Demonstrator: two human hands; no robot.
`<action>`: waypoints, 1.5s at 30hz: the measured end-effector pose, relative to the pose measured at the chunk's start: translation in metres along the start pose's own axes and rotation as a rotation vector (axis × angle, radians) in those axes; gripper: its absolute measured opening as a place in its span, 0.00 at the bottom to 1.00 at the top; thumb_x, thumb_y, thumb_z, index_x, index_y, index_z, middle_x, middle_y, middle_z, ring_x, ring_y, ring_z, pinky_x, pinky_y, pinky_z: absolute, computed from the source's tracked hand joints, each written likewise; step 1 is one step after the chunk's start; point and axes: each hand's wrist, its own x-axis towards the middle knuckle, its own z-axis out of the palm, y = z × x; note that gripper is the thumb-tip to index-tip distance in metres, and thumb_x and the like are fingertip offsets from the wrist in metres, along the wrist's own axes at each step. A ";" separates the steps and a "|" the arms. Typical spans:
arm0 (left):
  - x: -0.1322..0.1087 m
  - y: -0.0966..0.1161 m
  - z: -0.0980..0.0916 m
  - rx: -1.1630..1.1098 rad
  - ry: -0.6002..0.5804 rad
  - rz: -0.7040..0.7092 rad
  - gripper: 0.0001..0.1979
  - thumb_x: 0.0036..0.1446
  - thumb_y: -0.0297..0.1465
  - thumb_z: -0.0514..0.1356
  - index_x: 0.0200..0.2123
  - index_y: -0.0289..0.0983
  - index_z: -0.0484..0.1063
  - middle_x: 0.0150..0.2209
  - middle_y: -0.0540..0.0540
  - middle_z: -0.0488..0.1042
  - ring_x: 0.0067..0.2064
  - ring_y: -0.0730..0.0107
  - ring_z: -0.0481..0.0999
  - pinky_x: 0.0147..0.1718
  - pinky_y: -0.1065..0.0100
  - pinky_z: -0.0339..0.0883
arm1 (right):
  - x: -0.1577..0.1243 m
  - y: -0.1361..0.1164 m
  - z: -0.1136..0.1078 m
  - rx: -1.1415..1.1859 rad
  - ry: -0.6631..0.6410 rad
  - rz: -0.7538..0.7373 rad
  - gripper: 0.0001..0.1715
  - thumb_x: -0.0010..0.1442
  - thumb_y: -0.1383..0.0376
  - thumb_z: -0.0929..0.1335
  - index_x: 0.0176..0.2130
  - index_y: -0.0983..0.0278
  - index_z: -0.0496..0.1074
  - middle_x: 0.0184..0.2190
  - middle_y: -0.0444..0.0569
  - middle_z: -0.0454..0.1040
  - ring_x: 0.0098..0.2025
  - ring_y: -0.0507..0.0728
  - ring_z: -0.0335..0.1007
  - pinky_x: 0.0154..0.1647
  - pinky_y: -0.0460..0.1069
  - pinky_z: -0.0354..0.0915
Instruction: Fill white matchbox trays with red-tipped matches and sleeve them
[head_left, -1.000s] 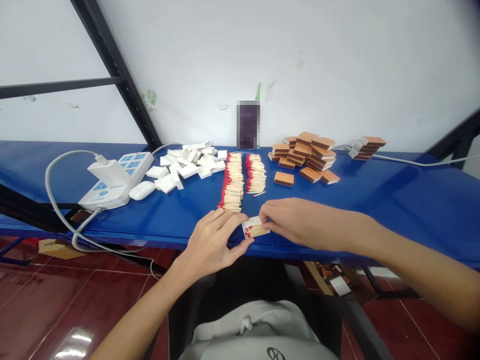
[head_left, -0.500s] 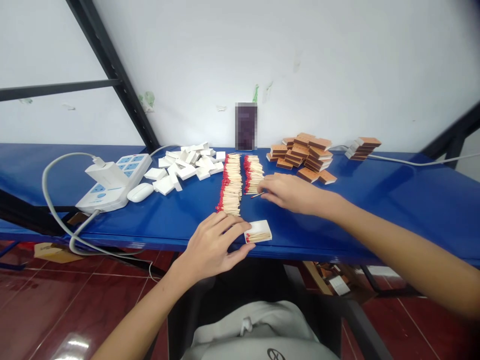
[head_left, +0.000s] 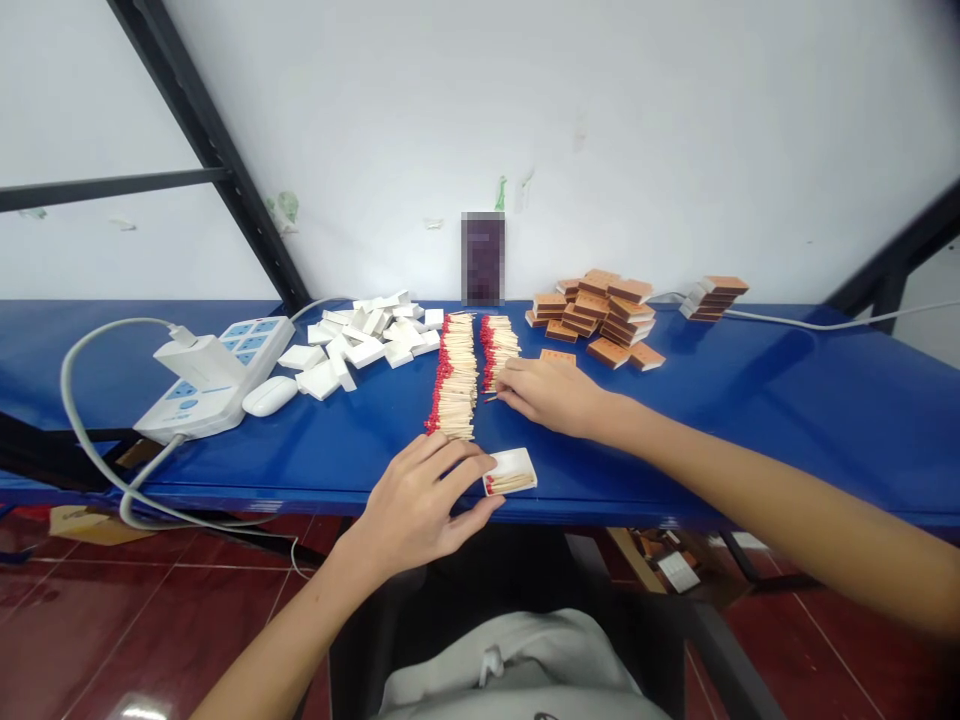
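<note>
My left hand (head_left: 431, 500) is closed on the left end of a small white matchbox tray (head_left: 511, 462) at the shelf's front edge, thumb in front and fingers behind. Several red-headed matches lie along the tray's near side. With its fingers pinched, my right hand (head_left: 551, 395) is at the near end of the shorter row of matches (head_left: 499, 345). One match (head_left: 491, 399) pokes out left of those fingertips; their exact grip on it is partly hidden. To the left runs a longer row of matches (head_left: 456, 375), red heads facing left.
White trays (head_left: 367, 335) are heaped at back left, and brown matchbox sleeves (head_left: 600, 305) at back right. A short stack of boxes (head_left: 716, 297) stands farther right. A power strip (head_left: 217, 380) with a cable and a white mouse-like object (head_left: 270, 396) occupy the left side.
The view has shifted slightly. My right hand has moved a little left, close against the near end of the shorter row. My left hand keeps its hold on the tray.
</note>
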 end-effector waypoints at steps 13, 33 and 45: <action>0.001 0.000 0.000 0.009 0.002 0.007 0.09 0.62 0.32 0.62 0.45 0.37 0.70 0.42 0.44 0.77 0.44 0.61 0.75 0.42 0.59 0.68 | 0.004 0.002 0.002 0.152 0.010 0.086 0.12 0.68 0.64 0.61 0.37 0.64 0.73 0.37 0.51 0.77 0.37 0.55 0.69 0.35 0.48 0.54; 0.000 0.000 0.000 0.037 0.003 0.020 0.12 0.62 0.33 0.62 0.48 0.36 0.70 0.42 0.44 0.78 0.43 0.60 0.75 0.42 0.59 0.69 | 0.003 0.003 -0.005 -0.038 0.034 0.089 0.17 0.69 0.62 0.62 0.38 0.62 0.79 0.38 0.50 0.78 0.39 0.57 0.72 0.31 0.50 0.51; 0.001 0.000 0.001 0.052 0.006 0.017 0.12 0.62 0.33 0.62 0.48 0.36 0.70 0.43 0.44 0.78 0.43 0.60 0.75 0.41 0.60 0.68 | -0.006 0.006 -0.006 0.235 0.016 0.079 0.10 0.63 0.67 0.66 0.31 0.64 0.75 0.31 0.47 0.77 0.32 0.53 0.68 0.31 0.46 0.55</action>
